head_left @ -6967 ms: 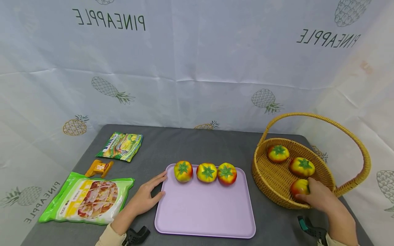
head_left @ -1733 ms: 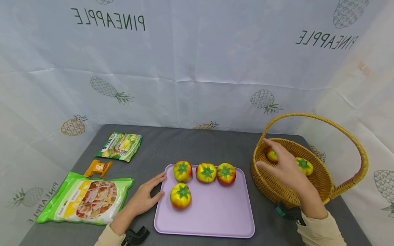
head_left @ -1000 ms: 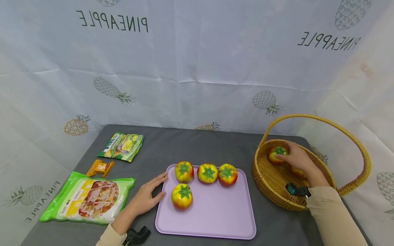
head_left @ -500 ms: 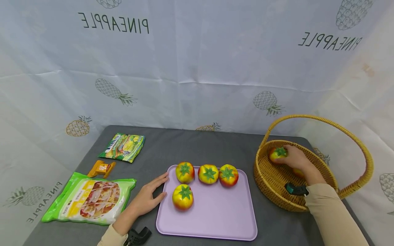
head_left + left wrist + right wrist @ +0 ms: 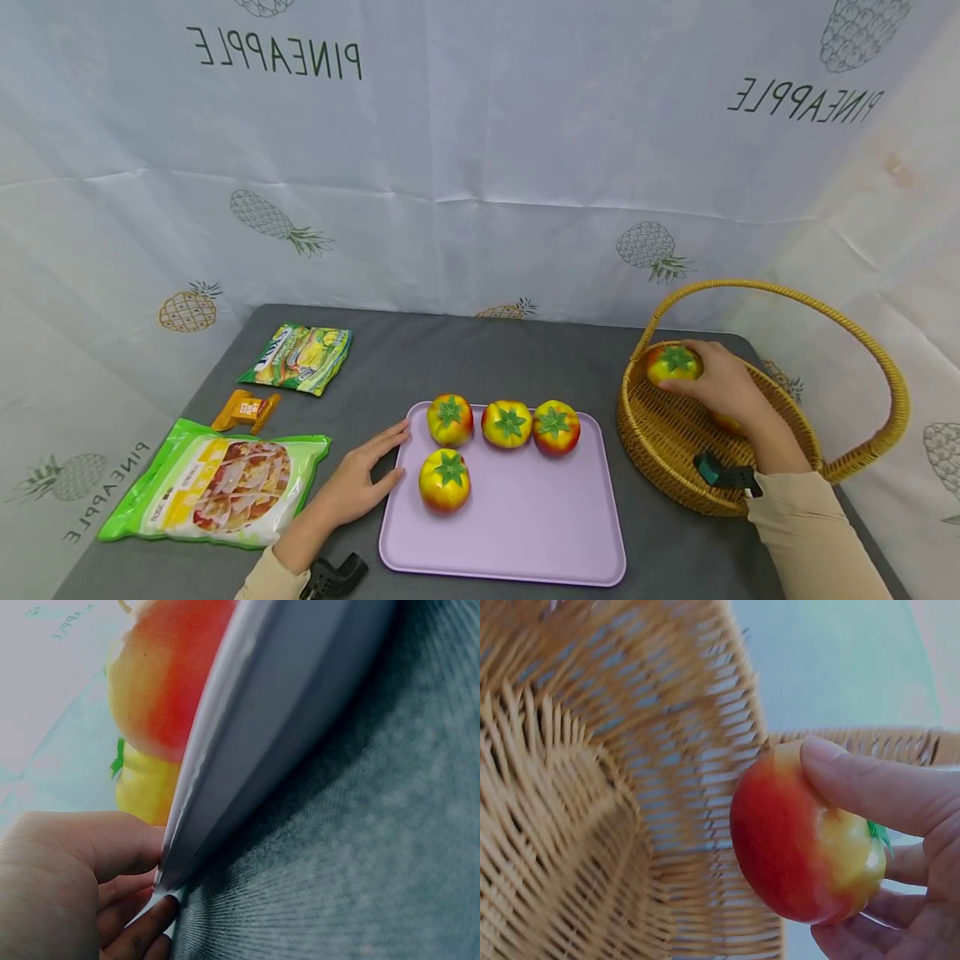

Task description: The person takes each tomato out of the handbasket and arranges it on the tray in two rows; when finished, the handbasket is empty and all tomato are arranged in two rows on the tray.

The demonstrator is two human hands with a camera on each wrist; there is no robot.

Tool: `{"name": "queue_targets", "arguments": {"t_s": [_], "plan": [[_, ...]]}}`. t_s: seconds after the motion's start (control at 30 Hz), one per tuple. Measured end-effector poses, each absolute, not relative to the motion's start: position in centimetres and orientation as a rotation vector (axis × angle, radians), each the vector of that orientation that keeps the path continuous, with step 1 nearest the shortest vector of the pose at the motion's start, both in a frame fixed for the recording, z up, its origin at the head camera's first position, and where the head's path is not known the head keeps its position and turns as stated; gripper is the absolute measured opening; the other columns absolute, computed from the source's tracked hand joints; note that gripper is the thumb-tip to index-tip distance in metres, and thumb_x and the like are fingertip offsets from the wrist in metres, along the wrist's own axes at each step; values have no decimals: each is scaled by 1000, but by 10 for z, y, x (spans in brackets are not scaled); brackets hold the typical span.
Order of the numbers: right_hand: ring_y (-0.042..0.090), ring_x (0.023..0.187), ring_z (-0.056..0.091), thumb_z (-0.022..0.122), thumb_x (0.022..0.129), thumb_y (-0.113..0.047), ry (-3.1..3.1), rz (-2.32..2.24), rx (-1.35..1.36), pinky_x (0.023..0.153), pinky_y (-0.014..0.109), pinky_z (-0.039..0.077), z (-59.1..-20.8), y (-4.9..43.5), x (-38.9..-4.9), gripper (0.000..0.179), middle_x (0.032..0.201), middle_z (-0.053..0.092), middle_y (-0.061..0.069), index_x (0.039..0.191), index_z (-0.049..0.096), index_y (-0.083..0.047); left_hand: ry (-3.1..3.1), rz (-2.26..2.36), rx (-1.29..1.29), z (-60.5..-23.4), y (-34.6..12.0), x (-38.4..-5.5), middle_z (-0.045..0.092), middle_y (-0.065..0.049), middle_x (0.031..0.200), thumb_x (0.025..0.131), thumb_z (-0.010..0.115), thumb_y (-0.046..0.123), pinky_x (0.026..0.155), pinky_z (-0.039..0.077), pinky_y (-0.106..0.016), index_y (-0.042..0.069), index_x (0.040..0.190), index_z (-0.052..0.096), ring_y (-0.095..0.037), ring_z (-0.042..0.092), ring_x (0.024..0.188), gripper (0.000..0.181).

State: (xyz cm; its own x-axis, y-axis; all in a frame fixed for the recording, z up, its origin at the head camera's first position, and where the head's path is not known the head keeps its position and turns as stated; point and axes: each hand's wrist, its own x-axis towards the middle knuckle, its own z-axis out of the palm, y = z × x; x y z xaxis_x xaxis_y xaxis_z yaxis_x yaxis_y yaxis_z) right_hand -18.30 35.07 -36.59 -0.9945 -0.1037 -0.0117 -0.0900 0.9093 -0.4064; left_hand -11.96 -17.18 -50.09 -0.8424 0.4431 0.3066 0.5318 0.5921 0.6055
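My right hand (image 5: 720, 379) grips a red-and-yellow fruit (image 5: 802, 840) with a green star-shaped leaf cap, thumb on one side and fingers on the other. It is at the far-left inside of the wicker basket (image 5: 660, 475), near the rim. Another such fruit (image 5: 726, 422) lies in the basket, mostly hidden under the right hand and wrist. My left hand (image 5: 352, 483) rests against the left edge of the lilac tray (image 5: 540, 533), fingers extended and thumb apart. On the tray, three fruits (image 5: 507, 423) form a back row, with one fruit (image 5: 445, 481) in front at the left.
The basket's tall handle (image 5: 825, 308) arches over its right side. Left of the tray lie a large green-and-white food bag (image 5: 225, 483), a small orange packet (image 5: 246, 410) and a green sachet (image 5: 300, 358). A pineapple-print cloth (image 5: 450, 150) hangs behind the table.
Since the earliest frame, a fourth fruit has come onto the tray. The right hand has reached back into the basket, taken hold of another fruit and raised it slightly. The left hand stays put.
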Motion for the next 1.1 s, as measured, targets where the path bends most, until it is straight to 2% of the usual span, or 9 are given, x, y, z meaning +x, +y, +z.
{"name": "queue_targets", "arguments": {"t_s": [0.27,0.43,0.57,0.7,0.8,0.97,1.1], "plan": [[36,100,50,72,80,-45,3098,-770,-242,72,42,46,-352,328,-159,79,129,46,27,137,43,2,-2704,-1087,-821,-499,-171,-119,46,-4,145,88,66,19,101,42,-48,8,133,55,-27,48,130,48],[31,103,51,75,79,-40,3139,-888,-296,75,32,47,-352,308,-142,75,131,48,19,138,44,-5,-2710,-1091,-817,-499,-171,-119,46,-4,146,88,66,20,101,42,-49,8,133,55,-27,47,130,48],[31,110,53,77,78,-37,3144,-947,-349,86,25,46,-355,288,-130,76,132,50,15,139,44,-7,-2710,-1091,-816,-499,-171,-119,46,-4,146,88,66,20,101,42,-49,8,133,55,-27,47,130,49],[28,112,55,79,76,-34,3133,-1011,-408,92,35,48,-362,269,-120,76,131,52,11,138,45,-9,-2713,-1092,-816,-499,-172,-118,46,-4,146,88,66,21,101,42,-49,8,134,54,-27,47,130,49],[26,112,56,81,74,-31,3101,-1075,-474,91,47,48,-370,253,-114,76,132,53,11,138,46,-10,-2713,-1093,-815,-499,-172,-118,46,-4,146,88,66,21,101,42,-48,8,134,54,-27,47,130,49],[24,111,57,83,71,-29,3015,-1155,-575,89,49,51,-386,226,-106,77,132,54,8,138,47,-14,-2703,-1097,-817,-499,-172,-119,46,-3,146,88,66,20,102,42,-47,8,133,55,-27,47,130,48],[19,112,57,85,69,-27,2938,-1177,-654,89,43,52,-398,203,-100,79,132,54,2,137,47,-16,-2701,-1098,-824,-499,-172,-119,46,-3,146,88,66,20,102,42,-47,8,133,55,-27,47,130,48]]}}
